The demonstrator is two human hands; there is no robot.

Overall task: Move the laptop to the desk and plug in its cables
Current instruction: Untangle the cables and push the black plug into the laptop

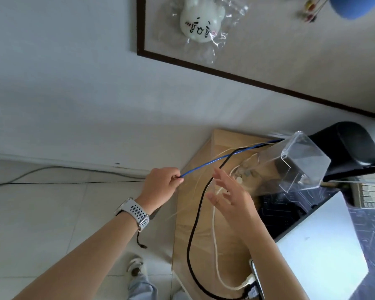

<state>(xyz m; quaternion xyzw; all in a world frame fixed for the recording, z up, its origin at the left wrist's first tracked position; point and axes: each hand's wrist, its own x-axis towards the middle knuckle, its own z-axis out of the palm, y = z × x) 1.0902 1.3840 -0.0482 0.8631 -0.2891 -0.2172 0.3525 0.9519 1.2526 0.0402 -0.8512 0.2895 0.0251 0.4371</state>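
The left hand (pixel 160 182) pinches a blue cable (pixel 214 162) beside the wooden tabletop (pixel 191 213). The right hand (pixel 230 193) hovers open over black (pixel 195 224) and white (pixel 214 230) cables apparently plugged into the closed laptop (pixel 318 252), far right.

Laptop (pixel 325 252) lies closed on the mat (pixel 286 204) at the right end of the desk (pixel 206 161). Two cables run into its left edge, near corner: the thick cable (pixel 195 224) loops left across the desk and away toward the far side; the thin cable (pixel 214 234) runs just right of it. Left hand (pixel 160 187) is off the desk's left edge, pinching a third cable (pixel 214 162) that stretches over the desk to its far right. Right hand (pixel 230 195) hovers above the desk between the cables and the mat. Clear box (pixel 301 163) stands behind the laptop, chair (pixel 351 146) behind the box.
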